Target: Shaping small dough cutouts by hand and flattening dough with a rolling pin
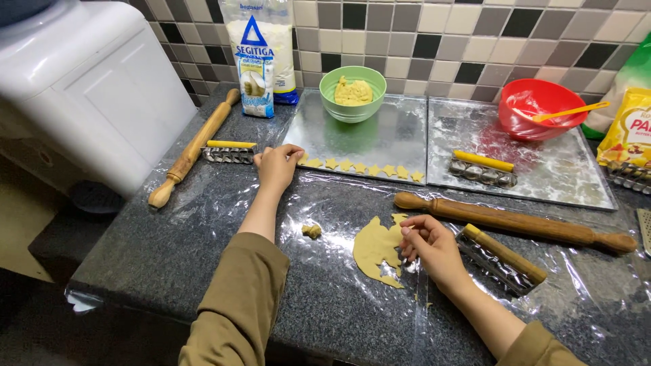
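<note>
The left hand (277,166) is setting a small star-shaped dough piece onto the shiny metal baking tray (393,139), fingers pinched; the right hand (428,245), fingers curled, is picking at the flat yellow rolled dough sheet (375,251) on the worktop (203,271).

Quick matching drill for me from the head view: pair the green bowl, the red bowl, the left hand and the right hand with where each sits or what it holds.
Things:
1. round green plastic bowl
2. round red plastic bowl
3. left hand
4. right hand

Matches:
A. at the rolled-out flat sheet of yellow dough
B. holds a yellow spatula
C. holds a lump of yellow dough
D. at the near edge of the left metal baking tray, by the row of star-shaped dough pieces

Pairs: 1-C, 2-B, 3-D, 4-A
</note>
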